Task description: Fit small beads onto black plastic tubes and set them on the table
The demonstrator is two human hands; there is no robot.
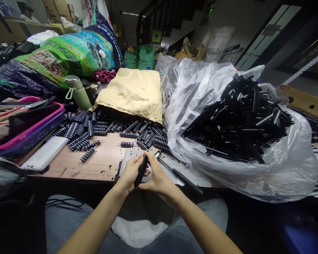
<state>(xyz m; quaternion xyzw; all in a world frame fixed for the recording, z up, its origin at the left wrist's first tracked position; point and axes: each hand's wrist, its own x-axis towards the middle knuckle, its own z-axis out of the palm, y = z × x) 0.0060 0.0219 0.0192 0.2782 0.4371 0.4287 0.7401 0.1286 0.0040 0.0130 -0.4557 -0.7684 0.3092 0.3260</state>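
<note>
Jointly, a left hand (pixel 129 175) and a right hand (pixel 160 175) grasped a slim black piece (pixel 141 172) just above the near edge of a wooden table (pixel 74 171), the left fingers closed round one side and the right thumb and fingers bracing the other, a two-sided hold that seemed meant to keep the part steady and tilted in plain view. What the fingertips pressed at its upper end could not be made out. Beneath them lay a pale board (pixel 128 154), probably there to shield the tabletop, with a metal-shafted hammer (pixel 184 178) resting slantwise across it, its dark grip pointing toward the right arm, apparently for quick reach. To the right, a clear plastic bag (pixel 184 93) gaped toward the worker, its rim slumped open, likely so that the loose black parts (pixel 250 118) inside could be picked out easily. Ribbed black-and-white rollers (pixel 99 132) lay heaped beyond the hands, against a cream sack (pixel 135 84), seemingly to leave the front strip of the table free for handling.
</note>
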